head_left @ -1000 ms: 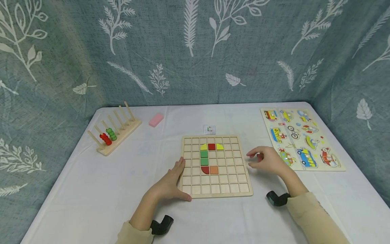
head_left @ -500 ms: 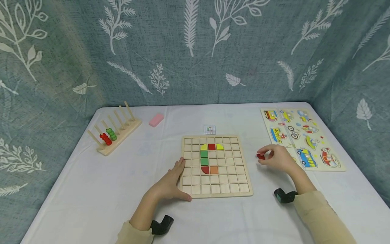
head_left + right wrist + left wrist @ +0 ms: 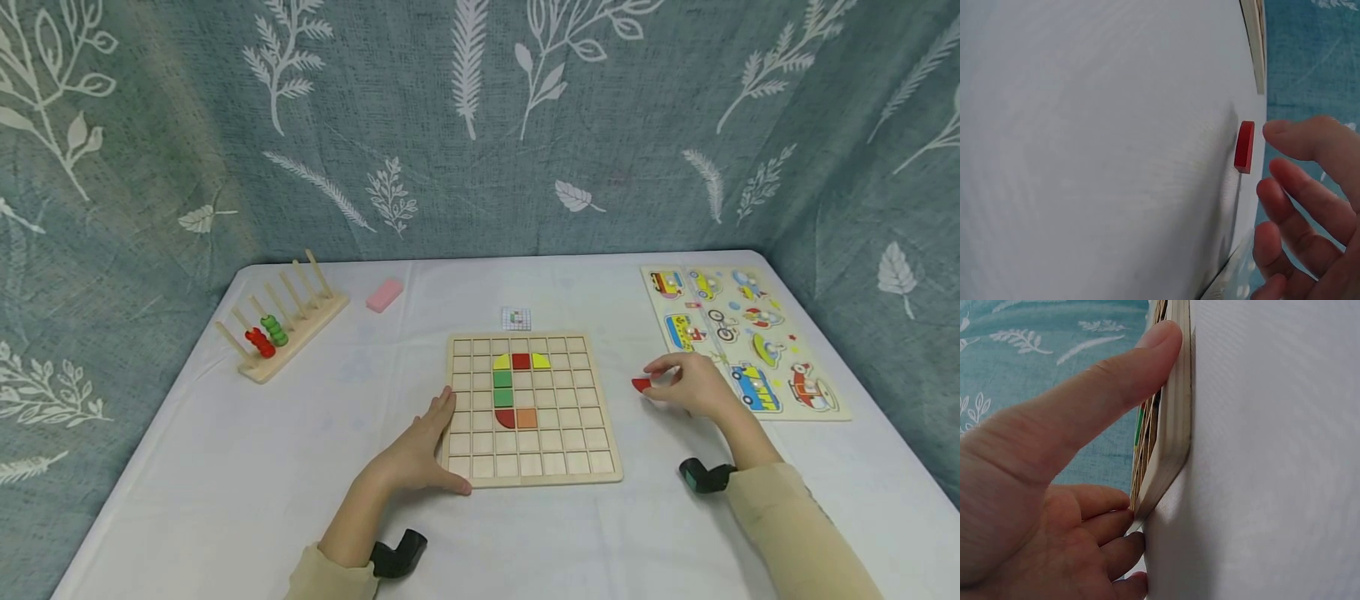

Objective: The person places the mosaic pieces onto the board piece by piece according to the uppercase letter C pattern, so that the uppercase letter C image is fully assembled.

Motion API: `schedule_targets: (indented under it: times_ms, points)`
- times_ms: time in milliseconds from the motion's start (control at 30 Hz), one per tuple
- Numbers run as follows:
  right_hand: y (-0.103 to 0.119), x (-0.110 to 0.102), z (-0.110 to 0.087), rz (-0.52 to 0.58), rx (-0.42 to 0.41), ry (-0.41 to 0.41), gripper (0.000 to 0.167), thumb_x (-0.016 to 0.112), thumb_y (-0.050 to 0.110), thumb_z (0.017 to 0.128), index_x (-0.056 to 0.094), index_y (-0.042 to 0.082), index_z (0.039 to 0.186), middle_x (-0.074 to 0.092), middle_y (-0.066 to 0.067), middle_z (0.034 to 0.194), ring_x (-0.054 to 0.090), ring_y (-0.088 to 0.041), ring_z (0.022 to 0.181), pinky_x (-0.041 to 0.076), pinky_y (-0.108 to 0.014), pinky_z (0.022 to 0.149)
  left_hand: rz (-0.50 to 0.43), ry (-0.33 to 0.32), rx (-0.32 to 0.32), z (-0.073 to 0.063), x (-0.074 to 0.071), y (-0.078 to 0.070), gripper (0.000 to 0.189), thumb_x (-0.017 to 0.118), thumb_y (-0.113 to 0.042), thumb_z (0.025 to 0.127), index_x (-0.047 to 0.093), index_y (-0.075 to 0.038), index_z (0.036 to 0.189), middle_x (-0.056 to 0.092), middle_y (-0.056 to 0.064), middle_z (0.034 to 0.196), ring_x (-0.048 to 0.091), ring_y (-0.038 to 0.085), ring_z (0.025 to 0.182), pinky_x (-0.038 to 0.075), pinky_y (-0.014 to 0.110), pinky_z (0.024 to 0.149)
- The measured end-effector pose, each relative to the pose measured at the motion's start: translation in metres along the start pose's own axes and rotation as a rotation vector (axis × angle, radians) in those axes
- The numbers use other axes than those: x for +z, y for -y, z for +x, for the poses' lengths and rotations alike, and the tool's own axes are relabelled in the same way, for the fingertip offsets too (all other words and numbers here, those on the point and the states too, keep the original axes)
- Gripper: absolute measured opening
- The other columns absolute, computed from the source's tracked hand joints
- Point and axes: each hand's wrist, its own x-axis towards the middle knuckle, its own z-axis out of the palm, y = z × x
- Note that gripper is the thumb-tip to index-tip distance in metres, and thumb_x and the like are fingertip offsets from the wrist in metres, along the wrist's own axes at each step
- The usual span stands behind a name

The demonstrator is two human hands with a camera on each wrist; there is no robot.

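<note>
A wooden grid board (image 3: 555, 450) lies mid-table with yellow, red, green and orange pieces in several cells. My left hand (image 3: 420, 442) rests against its left side, fingers spread along the edge and thumb at the near left corner. In the left wrist view the thumb (image 3: 1110, 384) presses over the thick wooden rim (image 3: 1175, 425). To the right of the board, a red quarter-round piece (image 3: 641, 384) lies on the white cloth. My right hand (image 3: 693, 385) hovers just right of it. The right wrist view shows a gap between the red piece (image 3: 1245, 147) and the loosely bent fingers.
A small pattern card (image 3: 516, 319) lies behind the board. Back left are a pink block (image 3: 385, 295) and a wooden peg stand (image 3: 300, 337) with red and green beads. A vehicle picture puzzle board (image 3: 780, 392) extends under the right hand's far side.
My right hand has drawn away to the right from the board, uncovering the red piece, which shows more fully on the cloth. The left hand and board have stayed put.
</note>
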Motion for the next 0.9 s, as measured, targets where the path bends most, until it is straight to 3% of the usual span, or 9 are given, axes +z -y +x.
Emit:
schedule_targets:
  times_ms: [433, 900]
  points:
    - [-0.0024, 0.0024, 0.0052, 0.005, 0.055, 0.039, 0.037, 0.078, 0.022, 0.071, 0.068, 0.007, 0.104, 0.061, -0.012, 0.098, 0.048, -0.025, 0.081, 0.045, -0.027, 0.058, 0.006, 0.003, 0.001, -0.0003, -0.0009, -0.0008, 0.125, 0.090, -0.027, 0.050, 0.014, 0.006, 0.143, 0.005, 0.018, 0.151, 0.004, 0.033, 0.138, 0.008, 0.051, 0.109]
    - [0.0022, 0.0031, 0.0067, 0.013, 0.066, 0.055, 0.030, 0.076, 0.015, 0.072, 0.068, 0.002, 0.098, 0.059, -0.005, 0.079, 0.050, -0.020, 0.072, 0.042, -0.027, 0.055, 0.014, 0.003, 0.001, 0.0006, -0.0004, 0.0008, 0.125, 0.090, -0.029, 0.049, 0.014, 0.006, 0.143, 0.005, 0.018, 0.151, 0.004, 0.033, 0.138, 0.008, 0.051, 0.109]
